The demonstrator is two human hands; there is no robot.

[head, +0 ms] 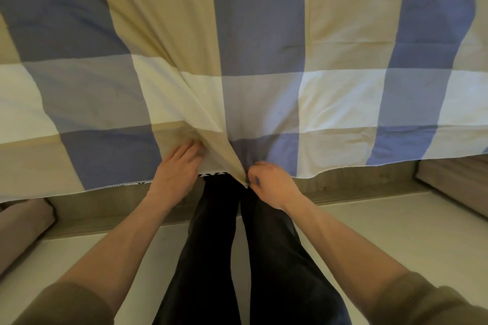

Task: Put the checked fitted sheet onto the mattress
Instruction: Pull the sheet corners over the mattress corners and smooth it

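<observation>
Sheet (258, 42) is draped over the bed, hem hanging at the near edge by the person's legs. Right hand (269, 183) pinches a gathered fold at the hem; left hand (177, 169) lies spread against the cloth. Looks light, floppy, slippery, so best held by the stitched hem.

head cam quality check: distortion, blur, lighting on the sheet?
Head view: wide-angle bowing, the bed frame and sheet checks curve toward the edges; soft focus all over, the stitched hem barely resolved; light is dim and even, no glare, faint shading in the fold between the left hand and right hand.
</observation>
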